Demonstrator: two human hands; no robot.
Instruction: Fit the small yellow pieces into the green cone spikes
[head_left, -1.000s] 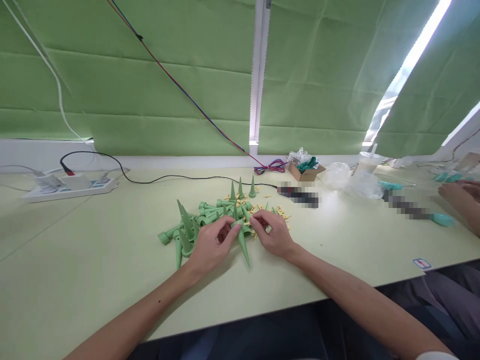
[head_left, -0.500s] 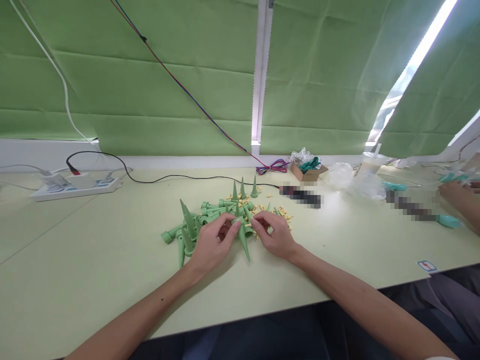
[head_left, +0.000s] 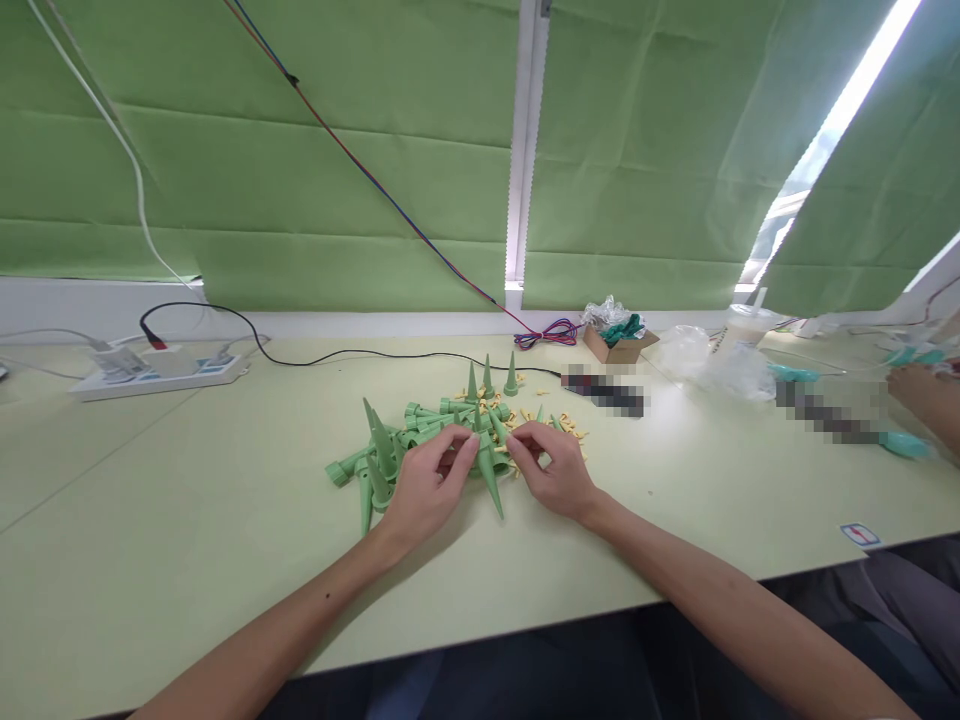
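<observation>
Pinched at its wide end between thumb and forefinger of the left hand [head_left: 431,482], one green cone [head_left: 491,480] was held just above the near edge of the pile of green cones [head_left: 384,450]. The right hand [head_left: 556,472] was at the cone's three o'clock, thumb and forefinger brought close together beside the wide end; whether those tips met, or nipped something small, could not be told.

Taking twelve as straight away from the person, the work looked to be at an early or middle stage, with this single cone being handled. Three upright cones [head_left: 511,378] stood apart at twelve o'clock, perhaps set aside, though nothing showed whether they were finished. Much seemed left: the pile lay jumbled from nine to eleven o'clock, some cones on their sides, others point up, and small yellow pieces [head_left: 570,424] were scattered from twelve to two on the table [head_left: 225,560].

The held cone's long axis ran nearly toward the person, its narrow tip between five and six o'clock and slanting downward, its wide end between eleven and twelve.
</observation>
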